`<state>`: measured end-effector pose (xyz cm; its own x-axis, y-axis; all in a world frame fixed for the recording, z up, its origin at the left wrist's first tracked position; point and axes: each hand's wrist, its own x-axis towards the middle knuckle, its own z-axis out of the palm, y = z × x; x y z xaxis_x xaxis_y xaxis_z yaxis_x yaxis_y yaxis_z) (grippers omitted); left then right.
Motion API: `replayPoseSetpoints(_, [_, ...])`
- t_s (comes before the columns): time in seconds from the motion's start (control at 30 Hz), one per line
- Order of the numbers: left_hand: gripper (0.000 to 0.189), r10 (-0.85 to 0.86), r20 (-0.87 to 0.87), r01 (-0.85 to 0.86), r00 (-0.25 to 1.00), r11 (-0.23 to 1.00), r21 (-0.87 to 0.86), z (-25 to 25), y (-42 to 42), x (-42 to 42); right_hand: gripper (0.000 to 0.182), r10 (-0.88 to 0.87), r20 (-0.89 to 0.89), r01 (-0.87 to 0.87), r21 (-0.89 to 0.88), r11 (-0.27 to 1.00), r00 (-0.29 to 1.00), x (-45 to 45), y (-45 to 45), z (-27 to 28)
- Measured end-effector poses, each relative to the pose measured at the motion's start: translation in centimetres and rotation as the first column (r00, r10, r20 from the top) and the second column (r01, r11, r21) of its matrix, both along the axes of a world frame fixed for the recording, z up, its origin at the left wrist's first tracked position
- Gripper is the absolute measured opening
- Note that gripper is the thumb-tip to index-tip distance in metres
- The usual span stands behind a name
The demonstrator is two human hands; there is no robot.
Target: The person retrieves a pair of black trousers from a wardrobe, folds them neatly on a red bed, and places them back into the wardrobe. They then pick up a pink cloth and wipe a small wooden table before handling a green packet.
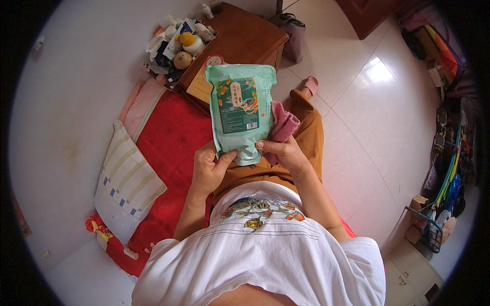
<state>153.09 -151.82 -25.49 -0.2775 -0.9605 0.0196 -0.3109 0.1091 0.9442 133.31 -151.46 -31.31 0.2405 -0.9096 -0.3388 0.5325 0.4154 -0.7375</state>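
A mint-green foil pouch [241, 107] with a dark green printed label is held up in front of my lap, its label facing me. My left hand [209, 166] pinches the pouch's near left corner, the thumb lying on its face. At the near right corner, my right hand [285, 155] grips the pouch with the thumb on top. A folded pink cloth [284, 124] is also in my right hand, sticking out beside the pouch's right edge. The fingers beneath the pouch are hidden.
A brown wooden cabinet [245, 32] bears a box crowded with bottles and jars [187, 42]. To the left, a pillow [128, 179] lies on a red bedspread [172, 153]. A grey bag [294, 40] stands by the cabinet. A loaded wire rack [428, 229] lines the right side.
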Motion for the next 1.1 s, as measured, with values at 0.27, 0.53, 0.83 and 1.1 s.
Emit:
replayPoseSetpoints(0.27, [0.013,0.007,0.006,-0.007,1.0,1.0,-0.004,0.3,0.0,-0.1,0.042,-0.034,0.008,0.034,-0.014,0.999,0.999,0.1,0.1,0.2])
replayPoseSetpoints(0.53, [0.012,0.02,0.02,-0.019,1.0,0.999,-0.028,0.6,0.2,-0.1,0.041,-0.026,0.025,0.027,-0.027,0.999,0.999,0.2,0.3,-0.1])
replayPoseSetpoints(0.83, [0.012,0.024,0.014,-0.024,1.0,1.0,-0.017,0.5,0.5,0.3,0.045,0.014,0.003,-0.014,0.025,1.0,1.0,0.3,0.7,0.3])
replayPoseSetpoints(1.1, [0.026,0.109,-0.06,-0.111,0.992,0.993,-0.031,-0.4,0.6,1.7,0.052,0.051,-0.037,-0.05,0.033,0.998,0.998,0.8,0.8,1.1])
